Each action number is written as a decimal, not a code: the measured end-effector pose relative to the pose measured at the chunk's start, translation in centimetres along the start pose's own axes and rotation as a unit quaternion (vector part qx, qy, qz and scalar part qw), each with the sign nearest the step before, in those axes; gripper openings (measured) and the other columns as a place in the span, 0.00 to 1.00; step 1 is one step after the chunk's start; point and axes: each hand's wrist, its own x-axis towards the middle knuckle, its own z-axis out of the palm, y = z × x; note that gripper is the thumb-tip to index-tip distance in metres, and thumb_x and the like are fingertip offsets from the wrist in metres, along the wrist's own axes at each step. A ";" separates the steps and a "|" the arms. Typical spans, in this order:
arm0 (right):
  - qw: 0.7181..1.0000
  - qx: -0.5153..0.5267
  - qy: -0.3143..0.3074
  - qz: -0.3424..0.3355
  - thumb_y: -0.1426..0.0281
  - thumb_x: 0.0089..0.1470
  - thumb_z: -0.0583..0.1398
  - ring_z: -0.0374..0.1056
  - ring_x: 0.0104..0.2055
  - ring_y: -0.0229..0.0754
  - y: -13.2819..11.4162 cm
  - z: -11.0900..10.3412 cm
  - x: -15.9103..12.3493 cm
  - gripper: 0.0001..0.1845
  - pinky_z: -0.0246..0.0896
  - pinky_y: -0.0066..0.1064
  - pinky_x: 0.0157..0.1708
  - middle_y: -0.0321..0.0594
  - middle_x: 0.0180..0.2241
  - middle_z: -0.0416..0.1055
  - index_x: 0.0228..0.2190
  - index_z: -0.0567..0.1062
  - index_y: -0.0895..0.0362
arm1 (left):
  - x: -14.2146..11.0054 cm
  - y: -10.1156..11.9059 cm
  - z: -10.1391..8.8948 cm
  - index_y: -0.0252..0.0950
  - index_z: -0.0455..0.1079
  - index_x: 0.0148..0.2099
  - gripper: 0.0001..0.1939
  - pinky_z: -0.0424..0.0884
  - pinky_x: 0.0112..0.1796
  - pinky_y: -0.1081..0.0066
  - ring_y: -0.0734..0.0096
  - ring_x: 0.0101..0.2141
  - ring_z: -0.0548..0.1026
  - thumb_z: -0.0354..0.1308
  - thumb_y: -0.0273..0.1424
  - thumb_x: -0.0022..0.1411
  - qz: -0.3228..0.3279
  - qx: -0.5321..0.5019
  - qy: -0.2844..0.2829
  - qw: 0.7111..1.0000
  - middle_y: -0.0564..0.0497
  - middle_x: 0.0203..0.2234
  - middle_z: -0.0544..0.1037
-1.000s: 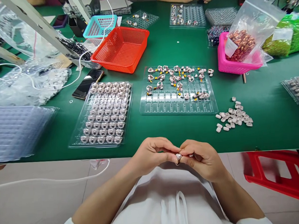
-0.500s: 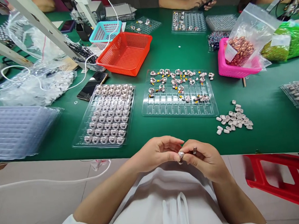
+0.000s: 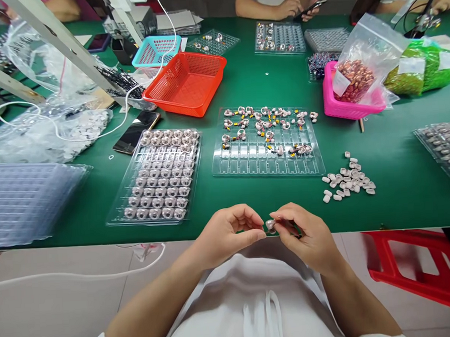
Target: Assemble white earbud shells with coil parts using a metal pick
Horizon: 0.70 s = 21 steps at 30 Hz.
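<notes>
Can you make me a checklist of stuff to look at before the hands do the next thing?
1. Right hand has the small shiny part: ok, pinched by thumb and finger.
2. Left hand is off the part: cannot tell; its fingertips are very close.
3. Rounded parts sit in rows in the left tray: ok, the near rows are neat.
4. Wired parts are tidy in the middle tray: not ok, many lie jumbled.
5. White pieces are in a tray: not ok, they lie loose on the green table.
</notes>
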 end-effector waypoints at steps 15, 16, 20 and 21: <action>0.990 0.129 0.021 -0.052 0.85 0.58 0.58 0.70 0.38 0.35 1.5 0.1 0.0 0.21 0.64 0.24 0.29 0.40 0.43 0.72 0.48 0.75 0.51 | -0.5 -1.0 0.5 0.34 0.74 0.43 0.15 0.73 0.44 0.77 0.76 0.40 0.77 0.68 0.36 0.57 0.035 -0.060 0.000 0.998 0.49 0.38 0.79; 0.989 0.126 0.011 -0.081 0.85 0.58 0.58 0.70 0.39 0.35 1.3 0.0 0.3 0.21 0.66 0.26 0.32 0.40 0.42 0.72 0.48 0.74 0.52 | -0.3 -0.8 0.4 0.33 0.74 0.44 0.17 0.73 0.43 0.77 0.77 0.39 0.76 0.69 0.35 0.55 0.026 -0.071 -0.015 0.997 0.49 0.37 0.79; 0.980 0.088 -0.012 -0.181 0.85 0.57 0.59 0.67 0.41 0.38 0.2 -0.3 1.8 0.21 0.66 0.34 0.42 0.41 0.41 0.74 0.48 0.73 0.55 | 0.6 0.3 -0.3 0.30 0.75 0.43 0.16 0.74 0.35 0.76 0.75 0.32 0.76 0.69 0.34 0.55 -0.038 -0.085 -0.125 0.988 0.47 0.32 0.79; 0.978 0.079 -0.022 -0.192 0.84 0.57 0.59 0.67 0.41 0.38 0.0 -0.4 2.1 0.20 0.65 0.36 0.43 0.41 0.40 0.75 0.48 0.73 0.55 | 0.8 0.6 -0.4 0.30 0.75 0.41 0.14 0.74 0.34 0.75 0.75 0.31 0.76 0.68 0.34 0.55 -0.047 -0.081 -0.148 0.985 0.47 0.30 0.79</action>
